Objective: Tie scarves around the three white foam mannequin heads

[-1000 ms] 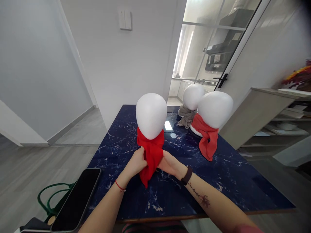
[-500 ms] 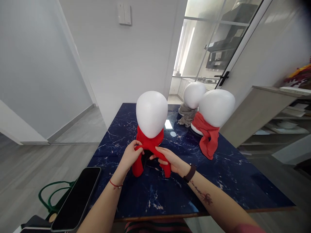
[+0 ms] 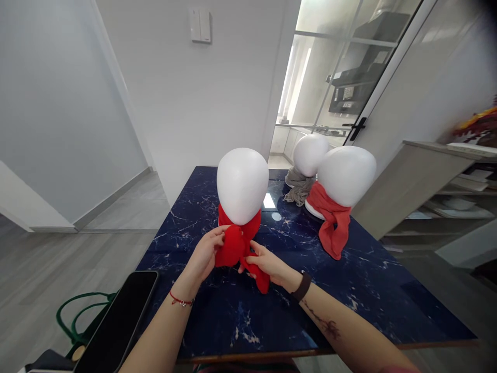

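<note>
A white foam mannequin head point(image 3: 241, 184) stands on the dark blue marble table point(image 3: 357, 290), with a red scarf point(image 3: 235, 243) wrapped round its neck. My left hand point(image 3: 205, 254) grips the left end of the scarf, bunched just under the head. My right hand point(image 3: 264, 263) pinches the other end, which crosses over and hangs down to the table. Both hands are closed on the cloth right in front of the head.
A second white head with a red scarf point(image 3: 334, 228) stands at the right, a third head with a grey scarf point(image 3: 297, 186) behind it. A black phone point(image 3: 116, 321) sits at the lower left above a green bag handle point(image 3: 73, 326). Shelves point(image 3: 446, 197) lie right.
The scarf's two ends were held together hanging straight down; my hands parted them, then crossed them in front of the neck, with the left end now bunched higher.
</note>
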Tool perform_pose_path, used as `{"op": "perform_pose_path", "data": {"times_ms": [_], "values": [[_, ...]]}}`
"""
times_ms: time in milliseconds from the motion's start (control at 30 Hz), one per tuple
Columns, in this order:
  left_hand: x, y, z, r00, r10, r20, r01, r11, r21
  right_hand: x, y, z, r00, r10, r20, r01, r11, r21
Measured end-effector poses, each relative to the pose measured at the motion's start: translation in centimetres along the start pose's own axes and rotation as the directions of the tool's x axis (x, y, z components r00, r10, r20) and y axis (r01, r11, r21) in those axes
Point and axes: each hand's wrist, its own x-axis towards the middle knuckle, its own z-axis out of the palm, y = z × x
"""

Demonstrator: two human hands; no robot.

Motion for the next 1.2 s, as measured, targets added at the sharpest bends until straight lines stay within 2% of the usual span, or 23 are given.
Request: {"op": "perform_pose_path", "data": {"times_ms": [100,267,333,433,500,600,733,933,1033,1200], "values": [[0.2,-0.6,0.2,0.998,0.048,0.05,-0.054,0.992,0.117,0.1,0.1,0.1,1.0,-0.011,0.015,0.01,0.998,0.061],[1.1,-1.6,-0.4,0.978,0.21,-0.003,-0.198,0.929,0.312,0.1,0.1,0.0,1.0,0.006,0.022,-0.008,0.994,0.109],[1.3,-1.7,-0.6,0.947,0.319,0.036,-0.295,0.817,0.495,0.0,0.0,0.0,1.0,0.02,0.024,-0.023,0.993,0.117],[1.4,-1.9,-0.8,0.88,0.447,0.162,-0.411,0.543,0.732,-0.1,-0.2,0.0,0.999,0.035,0.011,-0.036,0.991,0.13],[1.4,-2.0,-0.8,0.854,0.454,0.253,-0.451,0.406,0.794,-0.1,-0.4,0.0,0.999,0.05,0.001,-0.049,0.99,0.132],[1.4,-2.3,-0.9,0.832,0.416,0.367,-0.494,0.254,0.832,-0.1,-0.4,-0.2,0.998,0.067,0.002,-0.067,0.988,0.14],[1.6,-2.8,-1.1,0.812,0.386,0.438,-0.505,0.087,0.859,-0.1,-0.3,-0.3,0.997,0.072,0.012,-0.073,0.983,0.166],[1.7,-2.7,-0.6,0.819,0.382,0.43,-0.471,0.019,0.882,0.0,-0.1,-0.5,0.997,0.076,0.035,-0.08,0.983,0.165],[1.9,-2.7,-0.5,0.827,0.405,0.39,-0.424,-0.005,0.906,0.1,0.0,-0.5,0.999,0.047,0.026,-0.051,0.982,0.18],[2.8,-3.5,-0.8,0.858,0.454,0.24,-0.312,0.088,0.946,0.2,-0.1,-0.4,0.999,0.007,-0.035,0.0,0.981,0.196]]}}
